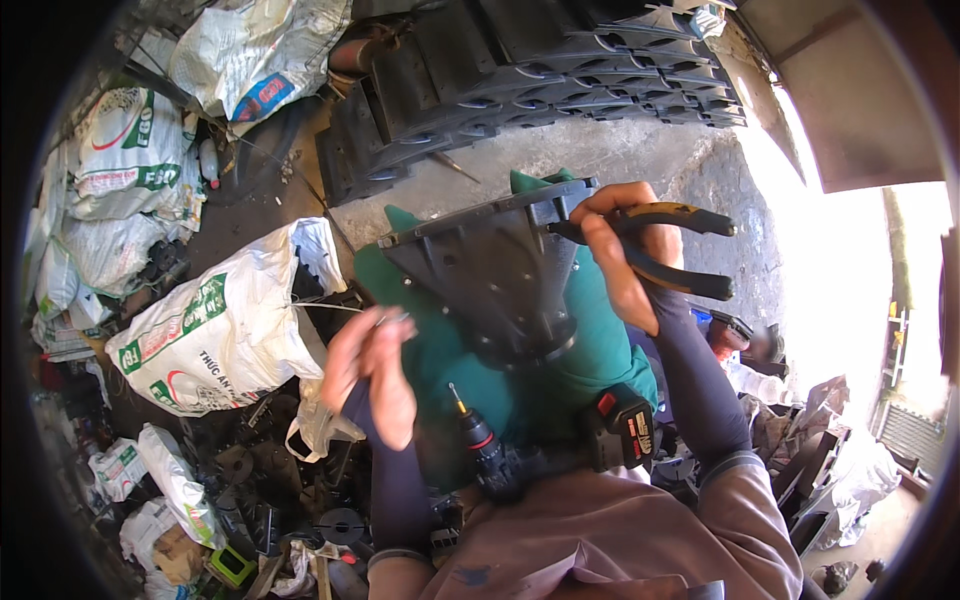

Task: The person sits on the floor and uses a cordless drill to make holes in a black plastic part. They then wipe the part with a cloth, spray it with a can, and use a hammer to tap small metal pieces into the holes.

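Observation:
A black funnel-shaped plastic part (490,265) lies across my green-trousered knees, its wide flanged edge away from me and its round narrow end toward me. My right hand (625,245) grips pliers (680,218) with black and yellow handles. Their jaws are at the part's far right corner, partly hidden by my fingers. My left hand (375,375) is raised just left of the part, apart from it and slightly blurred. Its fingertips are drawn together; anything between them is too small to make out. On my lap rests a black cordless drill (490,455) with a bit fitted.
Stacked black plastic parts (520,75) stand along the far side. To my left are white printed sacks (225,325) and a heap of black pieces (260,470). A thin tool (455,167) lies on the concrete floor. Plastic bags (850,490) and scraps lie at my right.

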`<action>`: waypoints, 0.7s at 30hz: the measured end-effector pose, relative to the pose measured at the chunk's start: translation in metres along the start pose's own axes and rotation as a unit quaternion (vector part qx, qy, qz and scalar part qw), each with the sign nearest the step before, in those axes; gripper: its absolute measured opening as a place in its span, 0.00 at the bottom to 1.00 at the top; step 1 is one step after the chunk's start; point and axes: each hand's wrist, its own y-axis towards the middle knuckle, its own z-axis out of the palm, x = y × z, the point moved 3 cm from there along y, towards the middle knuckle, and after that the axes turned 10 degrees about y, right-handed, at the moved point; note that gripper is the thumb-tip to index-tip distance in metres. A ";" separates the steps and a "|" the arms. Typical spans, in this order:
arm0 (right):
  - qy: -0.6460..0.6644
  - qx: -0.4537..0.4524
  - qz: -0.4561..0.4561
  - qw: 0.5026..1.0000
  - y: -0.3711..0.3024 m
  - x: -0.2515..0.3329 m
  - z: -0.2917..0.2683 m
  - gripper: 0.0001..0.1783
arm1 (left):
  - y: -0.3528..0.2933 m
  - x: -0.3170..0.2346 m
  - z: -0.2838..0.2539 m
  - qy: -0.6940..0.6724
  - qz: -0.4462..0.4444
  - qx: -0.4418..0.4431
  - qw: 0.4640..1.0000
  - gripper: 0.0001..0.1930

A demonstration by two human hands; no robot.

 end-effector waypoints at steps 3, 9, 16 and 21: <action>0.019 -0.001 -0.005 1.000 -0.004 -0.002 -0.005 0.09 | 0.022 -0.011 0.045 0.168 0.087 0.062 0.980 0.05; 0.086 -0.014 -0.015 0.996 -0.008 -0.011 -0.009 0.10 | 0.030 -0.017 0.067 0.383 0.269 0.075 0.880 0.05; 0.097 -0.012 -0.002 0.995 -0.009 -0.016 -0.014 0.10 | 0.037 -0.029 0.072 0.410 0.252 0.186 0.856 0.06; 0.122 -0.022 0.006 0.992 -0.012 -0.019 -0.014 0.10 | 0.039 -0.035 0.075 0.409 0.232 0.215 0.856 0.06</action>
